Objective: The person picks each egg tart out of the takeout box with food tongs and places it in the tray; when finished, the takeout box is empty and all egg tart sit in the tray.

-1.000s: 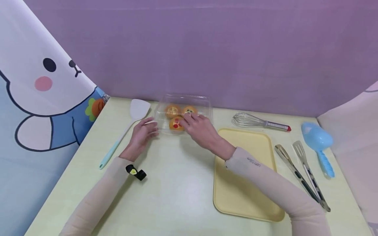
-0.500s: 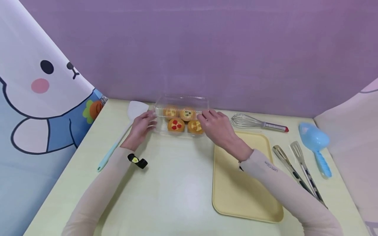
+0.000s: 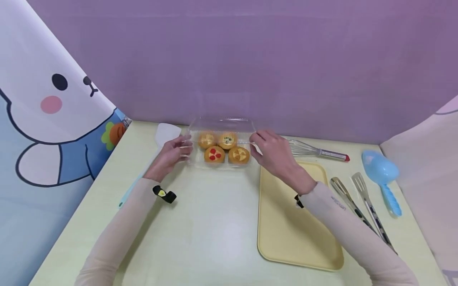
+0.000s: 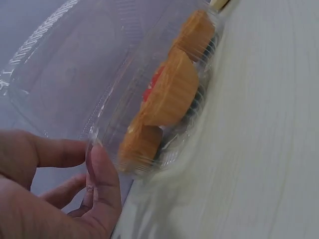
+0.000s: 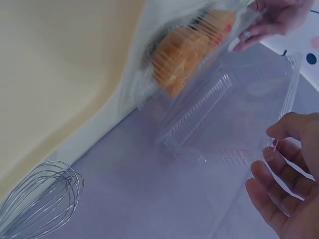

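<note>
A hinged clear plastic container [image 3: 195,163] sits at the back of the table, its lid [image 5: 249,109] raised. Several round pastries are inside, including one with red pieces on top [image 3: 214,154], one with wedge-shaped topping [image 3: 239,155] and two behind, one plain yellow [image 3: 206,140] and one dotted dark [image 3: 227,140]. My left hand [image 3: 171,156] pinches the container's left side between thumb and finger, as the left wrist view shows. At the opposite side, my right hand [image 5: 294,174] pinches the lid's edge with thumb and fingertips.
A white spatula [image 3: 166,133] with a pale blue handle lies left of the container. A yellow tray [image 3: 286,238] lies at the right front, with a whisk [image 3: 334,155] behind it. Metal tongs [image 3: 372,206] and a blue scoop [image 3: 381,167] lie farther right. A purple curtain [image 3: 229,59] hangs behind.
My right hand has moved right from over the pastries to the lid's right edge, uncovering the front right pastry. My left hand has stayed at the container's left side.
</note>
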`<state>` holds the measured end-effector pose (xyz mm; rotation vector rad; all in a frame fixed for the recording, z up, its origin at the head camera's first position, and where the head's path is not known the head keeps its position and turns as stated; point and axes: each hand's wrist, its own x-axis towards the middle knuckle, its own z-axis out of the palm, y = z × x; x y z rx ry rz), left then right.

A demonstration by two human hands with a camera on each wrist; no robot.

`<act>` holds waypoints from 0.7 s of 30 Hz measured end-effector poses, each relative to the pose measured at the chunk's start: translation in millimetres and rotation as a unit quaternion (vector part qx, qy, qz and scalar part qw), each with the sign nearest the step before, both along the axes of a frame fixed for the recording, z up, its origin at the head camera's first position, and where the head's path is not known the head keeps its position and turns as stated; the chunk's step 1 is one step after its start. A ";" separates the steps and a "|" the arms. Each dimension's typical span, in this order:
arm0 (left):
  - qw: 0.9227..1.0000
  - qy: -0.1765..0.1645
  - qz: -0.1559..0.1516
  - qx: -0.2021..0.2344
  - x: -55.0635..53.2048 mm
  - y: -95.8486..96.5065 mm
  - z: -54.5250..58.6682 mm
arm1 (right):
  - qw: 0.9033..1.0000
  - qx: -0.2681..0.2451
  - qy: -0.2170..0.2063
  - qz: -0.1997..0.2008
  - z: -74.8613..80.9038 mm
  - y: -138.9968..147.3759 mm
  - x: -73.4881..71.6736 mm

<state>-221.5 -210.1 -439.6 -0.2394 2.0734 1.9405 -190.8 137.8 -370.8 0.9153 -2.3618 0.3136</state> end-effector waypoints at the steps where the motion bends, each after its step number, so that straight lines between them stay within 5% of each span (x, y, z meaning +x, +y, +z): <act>1: 1.000 -0.001 -0.003 -0.004 0.9 -0.9 0.1 | 1.000 -0.007 -0.003 -0.001 0.7 1.0 -0.7; 9: 0.999 0.000 -0.024 -0.036 13.0 -6.4 0.3 | 0.995 -0.074 -0.062 -0.002 8.9 8.5 -3.8; 15: 0.997 0.006 -0.053 -0.054 29.7 -14.1 2.9 | 0.973 -0.165 -0.160 0.024 14.2 12.0 -3.2; 21: 0.995 0.018 -0.073 -0.058 48.5 -18.7 5.8 | 0.955 -0.216 -0.197 0.041 18.7 15.2 -1.0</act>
